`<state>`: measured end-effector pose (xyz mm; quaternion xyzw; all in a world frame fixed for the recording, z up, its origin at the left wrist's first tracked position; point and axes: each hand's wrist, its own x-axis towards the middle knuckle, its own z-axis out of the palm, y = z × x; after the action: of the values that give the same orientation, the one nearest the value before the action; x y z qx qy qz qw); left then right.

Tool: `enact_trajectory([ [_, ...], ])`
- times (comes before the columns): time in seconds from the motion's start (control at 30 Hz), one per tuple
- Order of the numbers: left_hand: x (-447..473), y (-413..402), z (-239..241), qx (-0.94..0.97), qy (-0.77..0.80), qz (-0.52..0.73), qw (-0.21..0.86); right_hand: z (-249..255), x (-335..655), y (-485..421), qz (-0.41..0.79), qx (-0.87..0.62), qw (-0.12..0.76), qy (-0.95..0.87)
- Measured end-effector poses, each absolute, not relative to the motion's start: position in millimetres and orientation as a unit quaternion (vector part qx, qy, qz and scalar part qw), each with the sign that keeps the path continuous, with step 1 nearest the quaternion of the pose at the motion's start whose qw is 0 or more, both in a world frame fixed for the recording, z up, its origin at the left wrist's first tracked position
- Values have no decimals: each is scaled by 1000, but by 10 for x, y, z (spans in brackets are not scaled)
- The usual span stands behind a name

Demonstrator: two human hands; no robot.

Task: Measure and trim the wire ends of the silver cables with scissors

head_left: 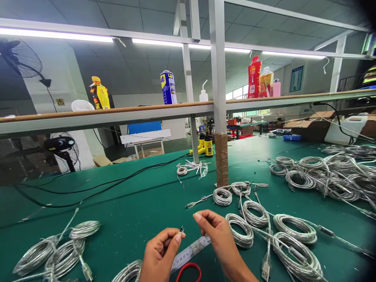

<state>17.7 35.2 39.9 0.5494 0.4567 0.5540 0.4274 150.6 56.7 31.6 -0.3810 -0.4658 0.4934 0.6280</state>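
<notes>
My left hand (161, 252) pinches the end of a cable, whose short dark wire tips (182, 228) stick up past the thumb. To its right, my right hand (216, 235) is raised with thumb and forefinger pressed together; what they hold, if anything, is too small to make out. Beneath both hands a steel ruler (189, 253) lies slantwise on the green table (132, 215). A red loop handle (189, 270) shows at the bottom edge, its other part out of view. Beside my left wrist rests a coiled clear-jacketed cable (127, 273).
Several coiled USB cables (255, 214) lie right of my hands, with a larger heap (331, 176) behind. More coils (64, 254) lie at left. A taped post (221, 160) supports the shelf (132, 113). Yellow heat guns (208, 145) and white tubing pieces (199, 167) sit farther back.
</notes>
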Motion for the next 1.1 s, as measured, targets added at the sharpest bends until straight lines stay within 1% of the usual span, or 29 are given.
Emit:
enact_trajectory([
  [0.1,157,364,389,556,445,568,412,310,1486,544,508,-355,584,-524],
  [0.17,136,375,383,573,439,559,409,292,1461,526,507,-339,575,-545],
  [0.3,115,374,385,616,424,516,418,265,1445,508,490,-347,573,-558],
  [0.47,111,383,354,639,425,502,398,267,1442,496,476,-342,578,-568],
  [0.63,81,423,317,633,423,495,419,281,1421,482,452,-367,582,-568],
  [0.87,139,313,435,636,429,496,407,310,1328,435,581,-309,567,-495],
  [0.93,147,286,465,634,433,497,405,308,1330,429,596,-301,574,-474],
  [1.0,137,279,481,632,441,495,402,296,1374,463,600,-299,601,-435],
  [1.1,106,292,489,623,462,493,394,268,1495,576,560,-328,654,-389],
])
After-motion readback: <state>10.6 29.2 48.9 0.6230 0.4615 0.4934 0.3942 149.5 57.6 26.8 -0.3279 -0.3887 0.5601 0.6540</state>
